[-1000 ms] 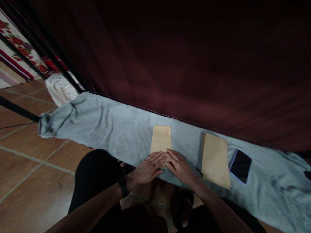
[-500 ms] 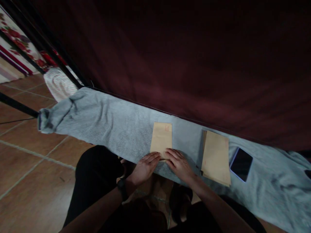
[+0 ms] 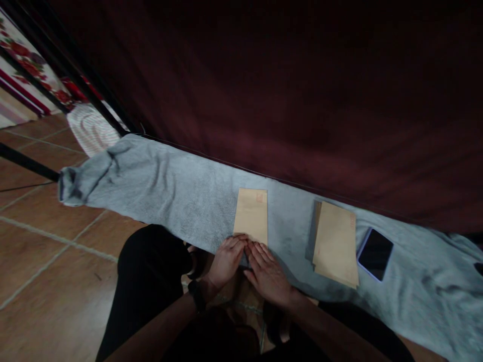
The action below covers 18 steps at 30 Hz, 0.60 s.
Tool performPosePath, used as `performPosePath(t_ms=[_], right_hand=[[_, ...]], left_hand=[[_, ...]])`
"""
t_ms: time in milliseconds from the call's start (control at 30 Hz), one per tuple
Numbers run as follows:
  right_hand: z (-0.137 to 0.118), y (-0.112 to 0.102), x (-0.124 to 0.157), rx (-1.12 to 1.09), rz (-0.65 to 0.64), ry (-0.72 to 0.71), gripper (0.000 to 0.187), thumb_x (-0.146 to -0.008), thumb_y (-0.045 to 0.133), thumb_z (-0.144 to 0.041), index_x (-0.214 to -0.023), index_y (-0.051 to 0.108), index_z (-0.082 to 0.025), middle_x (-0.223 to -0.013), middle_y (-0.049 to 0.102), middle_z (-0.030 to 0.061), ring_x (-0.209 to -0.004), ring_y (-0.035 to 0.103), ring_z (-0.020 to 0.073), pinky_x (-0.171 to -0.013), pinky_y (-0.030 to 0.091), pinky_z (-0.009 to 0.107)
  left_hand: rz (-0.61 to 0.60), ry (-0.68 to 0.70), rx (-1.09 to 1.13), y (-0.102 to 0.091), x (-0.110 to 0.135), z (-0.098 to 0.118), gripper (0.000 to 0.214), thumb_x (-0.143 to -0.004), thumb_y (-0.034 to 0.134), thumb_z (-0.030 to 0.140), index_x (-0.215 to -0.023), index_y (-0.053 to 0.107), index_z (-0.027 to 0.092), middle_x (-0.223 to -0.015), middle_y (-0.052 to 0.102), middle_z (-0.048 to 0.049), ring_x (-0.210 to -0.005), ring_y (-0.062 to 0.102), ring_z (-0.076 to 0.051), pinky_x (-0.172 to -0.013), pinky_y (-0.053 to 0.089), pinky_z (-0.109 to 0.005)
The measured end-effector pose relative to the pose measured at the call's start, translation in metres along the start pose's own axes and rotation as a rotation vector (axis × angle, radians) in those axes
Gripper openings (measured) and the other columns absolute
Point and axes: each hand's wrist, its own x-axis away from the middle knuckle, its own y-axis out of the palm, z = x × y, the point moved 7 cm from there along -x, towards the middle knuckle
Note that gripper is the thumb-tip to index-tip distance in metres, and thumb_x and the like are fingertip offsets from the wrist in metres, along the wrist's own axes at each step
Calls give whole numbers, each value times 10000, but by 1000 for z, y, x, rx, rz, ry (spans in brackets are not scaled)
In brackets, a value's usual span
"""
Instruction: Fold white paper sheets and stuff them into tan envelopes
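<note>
A brown paper envelope point(image 3: 251, 211) with a small red print near its top right corner lies flat on the grey cloth in front of me. My left hand point(image 3: 227, 260) presses its extended fingers on the envelope's near left edge. Beside it, my right hand point(image 3: 268, 272) lies with straight fingers across the near edge, its fingertips touching those of the left. Both hands cover that near end, so the fold there is hidden. To the right sits a stack of similar brown envelopes point(image 3: 335, 241), slightly fanned.
A phone point(image 3: 375, 254) with a dark screen lies right of the stack. Grey cloth point(image 3: 188, 186) covers the narrow bench. Behind it hangs a dark red curtain point(image 3: 264, 100). Black metal poles point(image 3: 86, 75) rise at the left above the tiled floor point(image 3: 49, 266).
My right hand has slid left and nearer to me along the envelope's near edge, until its fingers meet the left hand's. The envelope has hardly moved.
</note>
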Motion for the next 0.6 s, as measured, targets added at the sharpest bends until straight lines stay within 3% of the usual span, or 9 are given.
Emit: performPosePath(t_ms=[67, 267, 467, 600], right_hand=[[-1, 1, 4, 17, 1, -1, 690, -970, 555, -375, -1554, 302, -106, -1564, 393, 148, -1459, 350, 255, -1203, 343, 445], [18, -13, 14, 15, 18, 28, 610, -992, 512, -305, -1547, 325, -134, -1572, 388, 114, -1444, 380, 239, -1190, 365, 433], [26, -22, 22, 39, 57, 71, 575, -992, 513, -290, -1530, 364, -152, -1554, 423, 102, -1416, 425, 232, -1188, 365, 429], [22, -19, 17, 79, 92, 94, 533, -992, 528, -313, -1487, 438, -139, -1510, 485, 119, -1374, 479, 251, -1202, 329, 453]], left_hand=[[-20, 49, -49, 1, 4, 0, 332, -948, 446, 110, -1211, 628, 201, -1289, 667, -89, -1230, 598, -218, -1040, 508, -427], [-68, 257, -253, -5, 23, 0, 493, -921, 423, 76, -1395, 524, 168, -1452, 562, -105, -1385, 477, -224, -1134, 440, -414], [-57, 218, -289, -25, 33, -7, 480, -945, 433, 166, -1417, 513, 199, -1445, 572, -92, -1359, 508, -236, -1137, 433, -420], [-8, 117, -309, -27, 30, -5, 373, -970, 438, 221, -1309, 591, 199, -1383, 615, -112, -1281, 574, -271, -1071, 484, -451]])
